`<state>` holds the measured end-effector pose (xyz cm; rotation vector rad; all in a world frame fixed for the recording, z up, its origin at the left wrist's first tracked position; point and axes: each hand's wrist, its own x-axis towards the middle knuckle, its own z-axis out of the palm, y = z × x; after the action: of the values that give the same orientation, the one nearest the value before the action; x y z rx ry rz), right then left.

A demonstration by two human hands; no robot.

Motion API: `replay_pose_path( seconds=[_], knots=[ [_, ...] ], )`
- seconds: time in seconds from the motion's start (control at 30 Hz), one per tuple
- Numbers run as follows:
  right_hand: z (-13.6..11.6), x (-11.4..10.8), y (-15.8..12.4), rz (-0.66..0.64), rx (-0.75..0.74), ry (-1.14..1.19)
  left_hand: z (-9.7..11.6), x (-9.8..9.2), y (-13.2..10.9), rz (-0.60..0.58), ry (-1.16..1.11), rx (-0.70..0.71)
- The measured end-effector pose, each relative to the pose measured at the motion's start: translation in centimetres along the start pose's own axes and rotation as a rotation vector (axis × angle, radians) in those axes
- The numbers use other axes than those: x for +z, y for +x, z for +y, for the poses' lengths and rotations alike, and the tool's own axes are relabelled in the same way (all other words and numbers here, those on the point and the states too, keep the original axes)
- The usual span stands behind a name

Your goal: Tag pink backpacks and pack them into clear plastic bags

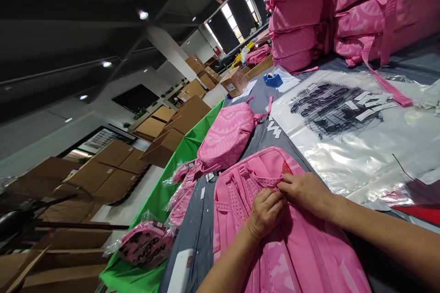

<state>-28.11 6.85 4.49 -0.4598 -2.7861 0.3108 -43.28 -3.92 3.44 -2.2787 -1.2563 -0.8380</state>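
A large pink backpack (312,247) lies on the dark table with its straps facing up. Both of my hands meet over its upper part. My left hand (266,213) has its fingers curled closed on a pink strap (264,180). Touching it on the right, my right hand (304,192) pinches the same strap near its end, beside a small red triangular tag (286,168). What lies between the fingertips is partly hidden. Just beyond is a smaller pink backpack (227,135) on its side.
Stacked pink backpacks (297,13) stand at the back right. Clear plastic bags (326,155) cover the table's right side, with a blue tape dispenser (273,80) behind. Left of the table, a green-lined bin (154,206) holds wrapped pink pouches. A white object (181,270) lies at the near edge.
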Motion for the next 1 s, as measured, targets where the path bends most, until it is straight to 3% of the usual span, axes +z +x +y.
replay_pose_path(
  seconds=[0.17, 0.3, 0.5, 0.8, 1.0],
  knots=[
    [0.6, 0.6, -1.3, 0.077, -0.09, -0.045, 0.2, -0.2, 0.1, -0.001, 0.015, -0.026],
    [-0.2, -0.3, 0.1, 0.055, -0.075, -0.084, 0.1, -0.1, -0.1, -0.011, 0.009, -0.015],
    [0.3, -2.2, 4.3, -0.047, 0.093, 0.032, 0.1, 0.0, -0.6, -0.056, 0.01, -0.044],
    [1.6, -2.0, 4.6, -0.048, 0.212, 0.143, 0.5, 0.1, 0.8, -0.208, 0.137, -0.137],
    [1.7, -1.4, 4.2, 0.017, 0.156, 0.179, 0.2, -0.2, 0.4, -0.062, 0.097, -0.159]
  ],
)
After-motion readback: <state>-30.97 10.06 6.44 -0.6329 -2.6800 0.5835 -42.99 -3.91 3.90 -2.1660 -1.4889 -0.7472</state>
